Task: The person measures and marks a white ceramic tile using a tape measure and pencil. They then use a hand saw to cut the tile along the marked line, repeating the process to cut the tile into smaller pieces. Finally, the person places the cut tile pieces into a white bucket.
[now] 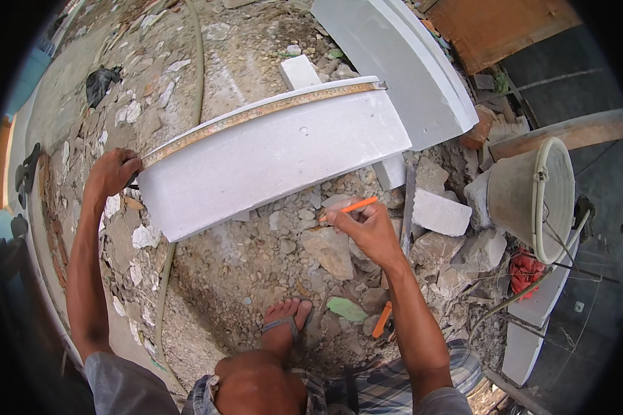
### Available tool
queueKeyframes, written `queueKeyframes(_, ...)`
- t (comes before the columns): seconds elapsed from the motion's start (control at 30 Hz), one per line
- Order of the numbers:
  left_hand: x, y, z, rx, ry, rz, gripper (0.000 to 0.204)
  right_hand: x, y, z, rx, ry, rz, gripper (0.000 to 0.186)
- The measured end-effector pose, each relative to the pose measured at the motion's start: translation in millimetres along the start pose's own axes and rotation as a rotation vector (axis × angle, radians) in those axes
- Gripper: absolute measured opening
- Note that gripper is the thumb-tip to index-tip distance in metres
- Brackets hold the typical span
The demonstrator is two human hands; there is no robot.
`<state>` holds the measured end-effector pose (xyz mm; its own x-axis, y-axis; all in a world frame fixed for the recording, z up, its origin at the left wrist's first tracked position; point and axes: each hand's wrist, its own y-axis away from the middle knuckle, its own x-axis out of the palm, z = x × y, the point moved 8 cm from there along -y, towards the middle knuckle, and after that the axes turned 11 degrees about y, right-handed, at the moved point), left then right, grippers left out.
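Left hand (114,171) closes its grip on the near-left end of a yellow tape measure (256,114), pressing it against the left corner of a curved white moulding block (277,155). The tape runs along the block's far top edge to its right end, where the hook catches the corner. The block lies across rubble ground (242,270), propped on a small white block (300,71) at its far side.

Right hand (367,228) pinches an orange pencil (349,207) between thumb and fingers; the pencil tip points left, just near of the block's lower face, not touching it as far as can be seen.

A second curved white moulding (408,62) lies far right, beside a wooden board (505,28). A grey bucket (533,197) lies tipped on its side at right, next to broken stone pieces (441,213). A hose (199,69) runs along the ground at left. The person's bare foot in a sandal (284,325) rests on the rubble at near centre.
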<state>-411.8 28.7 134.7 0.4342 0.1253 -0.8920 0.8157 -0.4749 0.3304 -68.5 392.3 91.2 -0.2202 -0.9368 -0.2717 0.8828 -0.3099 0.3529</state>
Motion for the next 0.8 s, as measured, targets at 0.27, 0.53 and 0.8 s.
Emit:
queueKeyframes(0.27,4.4,-11.5,12.1,-0.107,-0.041,0.061,0.038,-5.1,-52.4,35.3,-0.068,-0.026,-0.077,0.022)
queueKeyframes(0.53,4.4,-9.0,4.0,-0.144,-0.156,0.015,0.038,18.9,-194.7,98.7,-0.232,0.257,-0.128,0.041)
queueKeyframes(0.8,4.8,-4.3,1.1,-0.178,-0.156,-0.010,0.033,48.7,-250.5,99.1,-0.231,0.608,-0.019,0.047)
